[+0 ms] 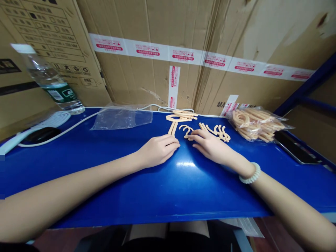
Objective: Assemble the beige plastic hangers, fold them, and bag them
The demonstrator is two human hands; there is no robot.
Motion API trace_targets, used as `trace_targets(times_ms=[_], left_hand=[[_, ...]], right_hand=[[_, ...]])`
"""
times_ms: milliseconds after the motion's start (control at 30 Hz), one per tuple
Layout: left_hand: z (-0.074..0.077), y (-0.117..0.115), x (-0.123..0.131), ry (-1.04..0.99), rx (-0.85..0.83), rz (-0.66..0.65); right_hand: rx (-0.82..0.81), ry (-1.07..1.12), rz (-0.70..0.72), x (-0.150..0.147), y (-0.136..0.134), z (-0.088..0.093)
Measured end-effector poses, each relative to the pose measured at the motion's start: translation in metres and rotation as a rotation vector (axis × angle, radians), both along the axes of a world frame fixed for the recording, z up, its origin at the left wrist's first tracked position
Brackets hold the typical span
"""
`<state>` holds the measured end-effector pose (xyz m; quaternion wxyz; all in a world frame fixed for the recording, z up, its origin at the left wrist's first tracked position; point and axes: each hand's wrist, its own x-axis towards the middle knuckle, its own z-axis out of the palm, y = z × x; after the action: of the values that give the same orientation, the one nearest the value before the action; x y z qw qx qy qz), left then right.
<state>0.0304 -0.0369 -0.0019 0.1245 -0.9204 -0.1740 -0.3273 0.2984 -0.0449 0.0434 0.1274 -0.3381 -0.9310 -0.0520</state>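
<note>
My left hand is closed, its fingers together at the near ends of two straight peach-coloured plastic strips. To the right, my right hand has its fingers apart and curved, the tips at the base of a peach plastic hook. Whether those fingertips only touch the hook is hard to tell. More curved hook pieces lie just beyond my right hand, partly hidden by it. A small pile of flat peach hanger-like pieces lies behind the strips.
A clear bag of peach pieces sits at the right, beside a dark phone-like slab. At the left are a water bottle, a black mouse, a white cable and a flat plastic bag. Cardboard boxes wall the blue table's back.
</note>
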Motion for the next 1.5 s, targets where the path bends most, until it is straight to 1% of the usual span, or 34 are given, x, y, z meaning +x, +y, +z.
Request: trace_targets(times_ms=[133, 233, 300, 400, 500, 600, 667, 733, 800, 900, 1033, 1200, 1333, 1500], left_hand=[[0.0, 0.0, 0.0, 0.006, 0.012, -0.003], [0.0, 0.0, -0.001, 0.002, 0.014, -0.006], [0.001, 0.0, -0.001, -0.004, 0.027, -0.001], [0.002, -0.001, 0.0, 0.0, 0.036, 0.004], [0.002, -0.002, 0.001, 0.003, 0.026, 0.005], [0.001, -0.002, 0.001, -0.001, 0.021, 0.005], [0.0, -0.001, 0.0, 0.0, 0.023, 0.001], [0.0, -0.002, 0.0, 0.002, 0.023, -0.003], [0.001, -0.002, 0.0, 0.001, 0.022, -0.003], [0.001, -0.002, 0.0, 0.004, 0.026, 0.002], [-0.001, -0.001, 0.0, 0.013, 0.029, 0.005], [-0.002, -0.001, 0.0, 0.018, 0.038, 0.018], [-0.001, -0.002, -0.001, 0.005, 0.018, 0.011], [-0.002, 0.0, -0.001, -0.071, -0.018, -0.008]], right_hand=[[-0.027, 0.009, -0.132, 0.027, -0.002, 0.016], [-0.098, -0.023, -0.161, 0.039, -0.001, 0.017], [-0.128, -0.043, -0.149, 0.037, 0.002, 0.011], [-0.102, -0.024, -0.156, 0.027, 0.007, 0.004], [-0.101, 0.0, -0.148, 0.029, 0.01, 0.009], [-0.087, 0.035, -0.158, 0.052, 0.012, 0.025], [-0.078, 0.04, -0.201, 0.074, 0.013, 0.034], [-0.121, -0.016, -0.259, 0.091, 0.015, 0.038], [-0.189, -0.086, -0.313, 0.099, 0.017, 0.035], [-0.234, -0.12, -0.377, 0.095, 0.022, 0.025], [-0.184, -0.091, -0.405, 0.085, 0.032, 0.013], [-0.086, -0.045, -0.405, 0.087, 0.042, 0.005], [-0.05, 0.0, -0.388, 0.09, 0.043, 0.004], [0.048, 0.121, -0.352, 0.09, 0.039, 0.012]])
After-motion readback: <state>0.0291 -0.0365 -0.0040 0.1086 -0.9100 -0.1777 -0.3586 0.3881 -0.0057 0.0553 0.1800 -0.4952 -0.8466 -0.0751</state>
